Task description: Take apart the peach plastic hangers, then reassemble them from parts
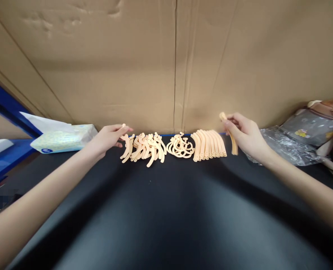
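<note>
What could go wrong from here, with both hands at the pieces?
The left hand seems to pinch a small piece beside the loose, overlapping pile; lifting could drag neighbours along.
The right hand holds a curved strip close to the neat row; a bump might skew it.
Crinkled plastic near that hand might snag.
</note>
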{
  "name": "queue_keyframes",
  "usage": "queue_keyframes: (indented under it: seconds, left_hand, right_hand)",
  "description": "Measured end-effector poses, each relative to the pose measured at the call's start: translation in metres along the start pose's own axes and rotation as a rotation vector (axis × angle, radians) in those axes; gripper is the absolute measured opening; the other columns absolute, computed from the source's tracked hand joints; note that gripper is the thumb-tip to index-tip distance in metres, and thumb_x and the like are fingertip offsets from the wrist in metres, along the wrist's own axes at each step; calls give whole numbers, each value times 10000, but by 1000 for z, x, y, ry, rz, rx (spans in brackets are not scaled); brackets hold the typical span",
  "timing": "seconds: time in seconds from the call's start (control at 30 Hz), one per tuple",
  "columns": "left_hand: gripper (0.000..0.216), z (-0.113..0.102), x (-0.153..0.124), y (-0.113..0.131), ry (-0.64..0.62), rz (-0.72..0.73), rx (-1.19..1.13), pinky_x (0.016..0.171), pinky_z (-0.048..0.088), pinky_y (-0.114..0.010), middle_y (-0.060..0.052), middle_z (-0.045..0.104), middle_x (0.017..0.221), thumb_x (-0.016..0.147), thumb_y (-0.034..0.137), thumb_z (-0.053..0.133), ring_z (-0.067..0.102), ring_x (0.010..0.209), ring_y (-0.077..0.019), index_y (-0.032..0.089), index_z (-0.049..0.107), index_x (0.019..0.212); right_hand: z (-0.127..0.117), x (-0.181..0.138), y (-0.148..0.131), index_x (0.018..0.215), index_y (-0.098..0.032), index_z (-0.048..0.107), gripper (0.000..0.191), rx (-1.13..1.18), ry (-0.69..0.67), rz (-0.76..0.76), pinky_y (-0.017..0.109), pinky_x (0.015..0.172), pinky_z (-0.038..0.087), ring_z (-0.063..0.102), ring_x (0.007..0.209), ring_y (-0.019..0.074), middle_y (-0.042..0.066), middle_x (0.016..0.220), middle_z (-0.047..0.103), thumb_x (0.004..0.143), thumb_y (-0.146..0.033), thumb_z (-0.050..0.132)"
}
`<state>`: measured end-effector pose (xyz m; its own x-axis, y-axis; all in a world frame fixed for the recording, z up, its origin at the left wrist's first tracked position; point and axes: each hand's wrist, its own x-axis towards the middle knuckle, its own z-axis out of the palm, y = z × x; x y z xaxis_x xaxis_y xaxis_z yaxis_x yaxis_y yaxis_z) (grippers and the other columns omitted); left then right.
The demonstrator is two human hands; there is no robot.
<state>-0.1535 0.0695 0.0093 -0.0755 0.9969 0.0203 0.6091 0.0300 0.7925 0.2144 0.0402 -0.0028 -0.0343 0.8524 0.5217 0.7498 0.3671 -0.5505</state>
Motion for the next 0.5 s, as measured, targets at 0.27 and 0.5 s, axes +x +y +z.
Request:
queue_keyframes:
  seconds: [0.27,0.5]
  left_hand:
    - [286,17,8,-36,97,42,249,540,386,-276,-59,685,816,742,448,620,605,701,-222,204,657,886]
    - [302,30,-3,-33,238,86,361,653,381,-312,-76,653,1043,894,448,416,612,854,-248,216,558,1025]
  right_hand:
    - [15,-15,25,911,-209,613,158,-361,20,-436,363,773,472,609,930,232,73,990,690,928,-218,456]
    - [23,-30,34,925,-192,603,147,-355,-32,-518,362,777,482,598,899,218,76,988,680,907,-145,465]
